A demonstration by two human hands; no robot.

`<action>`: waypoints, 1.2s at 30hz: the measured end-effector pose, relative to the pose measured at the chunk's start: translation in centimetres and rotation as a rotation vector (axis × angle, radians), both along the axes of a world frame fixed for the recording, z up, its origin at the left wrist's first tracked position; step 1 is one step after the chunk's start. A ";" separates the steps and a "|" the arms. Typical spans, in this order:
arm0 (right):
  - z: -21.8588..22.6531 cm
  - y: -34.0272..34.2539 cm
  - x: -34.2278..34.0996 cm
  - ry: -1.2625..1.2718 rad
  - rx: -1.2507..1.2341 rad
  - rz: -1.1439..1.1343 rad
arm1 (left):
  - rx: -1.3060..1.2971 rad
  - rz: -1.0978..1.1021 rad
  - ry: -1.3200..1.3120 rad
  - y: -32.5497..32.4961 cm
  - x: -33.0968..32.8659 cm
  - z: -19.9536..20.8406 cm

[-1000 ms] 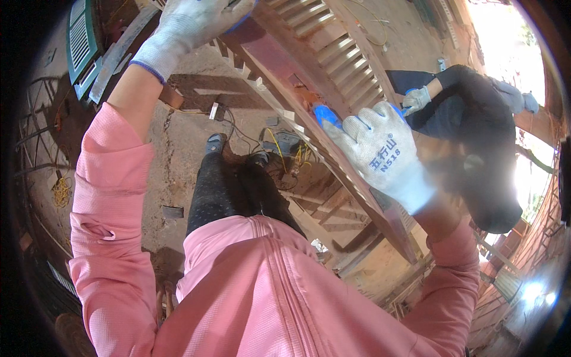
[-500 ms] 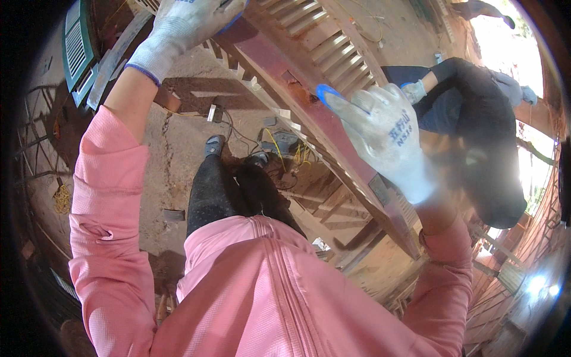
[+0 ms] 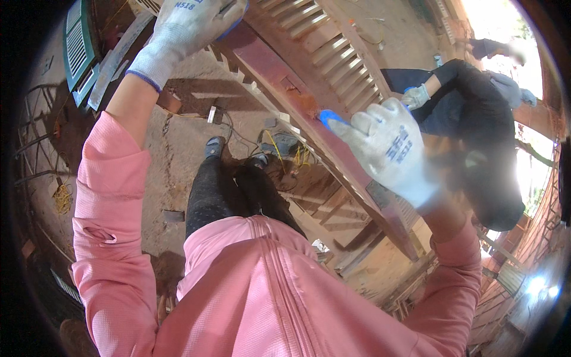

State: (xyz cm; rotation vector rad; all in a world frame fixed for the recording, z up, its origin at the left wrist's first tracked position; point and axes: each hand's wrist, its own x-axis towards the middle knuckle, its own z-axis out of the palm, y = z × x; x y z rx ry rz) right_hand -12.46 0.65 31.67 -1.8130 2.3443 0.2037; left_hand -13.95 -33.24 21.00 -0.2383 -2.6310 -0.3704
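Across the middle lies a louvred wooden shutter (image 3: 333, 50) with pale slats and a reddish-brown side rail (image 3: 264, 59). My left hand (image 3: 199, 21), in a white glove with blue edging, is closed over the rail's upper left part, partly cut off by the picture's top. My right hand (image 3: 386, 146), gloved alike, is over the rail farther right. Its fingers are curled and its blue-tipped thumb points left, close to a rough orange-brown patch (image 3: 303, 102) on the wood. Whatever lies beneath those fingers is hidden.
A co-worker in dark clothes (image 3: 488, 137) bends close on the right, a gloved hand (image 3: 416, 96) near the shutter's far side. Cables and a yellow cord (image 3: 302, 156) lie on the floor by my feet. A green louvred shutter (image 3: 76, 53) stands at far left.
My right hand has shifted slightly down and to the right along the rail. The co-worker's near hand has moved a little. My left hand stays at the rail's upper end.
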 end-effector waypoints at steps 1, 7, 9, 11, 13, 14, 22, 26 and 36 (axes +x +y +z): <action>0.2 0.1 -0.4 -0.068 -0.043 -0.045 | 0.009 -0.004 0.012 0.1 -0.1 0.0; -1.1 -2.7 -1.9 0.029 -0.178 -0.053 | -0.073 -0.012 -0.013 -0.5 -0.1 -0.1; -2.1 -3.3 -1.8 0.079 -0.223 -0.011 | -0.061 -0.020 -0.021 -0.5 -0.2 -0.2; -3.0 -3.7 -1.6 0.137 -0.279 0.047 | -0.050 -0.022 -0.020 -0.4 -0.1 -0.3; -3.0 -3.6 -1.0 0.165 -0.130 0.068 | -0.041 -0.018 -0.009 -0.4 0.2 -0.2; -3.1 -3.5 -0.7 0.175 -0.057 0.077 | -0.047 -0.021 -0.011 -0.4 0.2 -0.2; -0.6 -3.7 0.3 0.214 0.190 0.111 | -0.045 -0.004 -0.030 -0.5 0.1 0.1; 0.4 -2.9 -0.7 0.108 0.105 0.030 | -0.027 -0.016 -0.003 -0.4 -0.1 0.0; -1.3 -4.3 -1.7 0.070 -0.084 0.094 | -0.033 -0.028 0.010 -0.5 -0.1 -0.2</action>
